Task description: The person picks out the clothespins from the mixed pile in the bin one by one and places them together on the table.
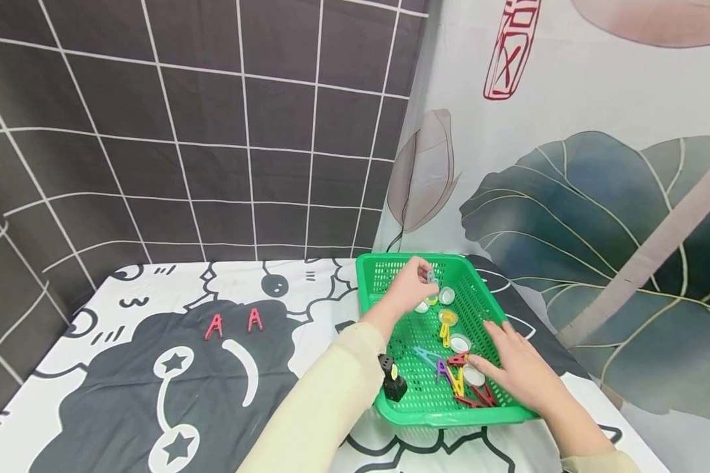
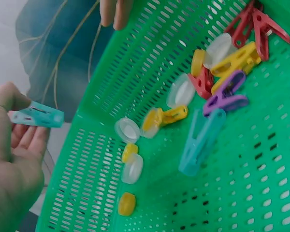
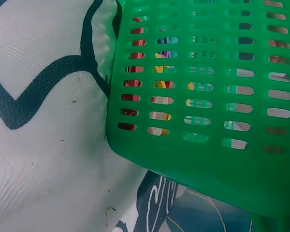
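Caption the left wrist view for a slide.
Left hand pinching a light-blue clip at a green basket holding colourful clips and round pieces.

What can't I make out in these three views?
Head view: part of the blue clip, hidden by the left hand.
Left wrist view: most of the right hand, cut off by the top edge.
Right wrist view: full shapes of the red clips, hidden by the basket wall between its slots.

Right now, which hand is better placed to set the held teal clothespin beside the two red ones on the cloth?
Probably the left hand: it pinches the teal clothespin and is nearer those red clothespins; the right hand touches the green basket's right rim.
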### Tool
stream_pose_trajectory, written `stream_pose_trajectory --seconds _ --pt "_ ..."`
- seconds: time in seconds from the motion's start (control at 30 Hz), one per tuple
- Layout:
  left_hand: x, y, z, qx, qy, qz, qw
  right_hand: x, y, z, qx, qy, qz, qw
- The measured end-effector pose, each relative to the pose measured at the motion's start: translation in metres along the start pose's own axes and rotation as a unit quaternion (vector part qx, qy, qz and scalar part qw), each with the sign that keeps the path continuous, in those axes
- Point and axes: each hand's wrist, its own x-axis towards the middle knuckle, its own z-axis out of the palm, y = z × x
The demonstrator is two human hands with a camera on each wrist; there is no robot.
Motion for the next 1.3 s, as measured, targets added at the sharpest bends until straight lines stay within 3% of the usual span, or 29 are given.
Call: stream_pose_trajectory --seconds 0.2,0.33,0.5,0.7,0.83,1.1,1.3 --pt "-0.002 0.019 -0.009 -0.085 0.049 0.023 0.9948 0.001 -0.002 0.001 0.001 -0.001 0.003 1.0000" --pt "-0.003 0.031 -0.018 -0.153 0.077 0.050 0.9839 0.001 -0.003 0.001 0.001 -0.005 0.004 1.0000" --pt "-0.008 0.039 -0.027 -0.182 0.114 0.079 0.9735 0.002 0.000 0.000 -0.002 -0.004 0.004 1.0000" --pt "-0.014 0.031 -0.038 -0.216 0.183 0.092 0.9546 0.000 0.003 0.003 -0.002 -0.010 0.003 0.9999" --pt "-0.018 0.024 -0.048 -0.220 0.211 0.098 0.9473 -0.001 0.004 0.003 -0.002 -0.009 0.002 1.0000" --pt "-0.028 0.003 -0.066 -0.200 0.225 0.094 0.9490 0.002 0.004 0.003 0.000 -0.011 -0.004 0.9999" --pt "-0.035 -0.013 -0.079 -0.211 0.246 0.089 0.9418 0.003 0.002 0.003 0.000 -0.011 -0.006 0.9999"
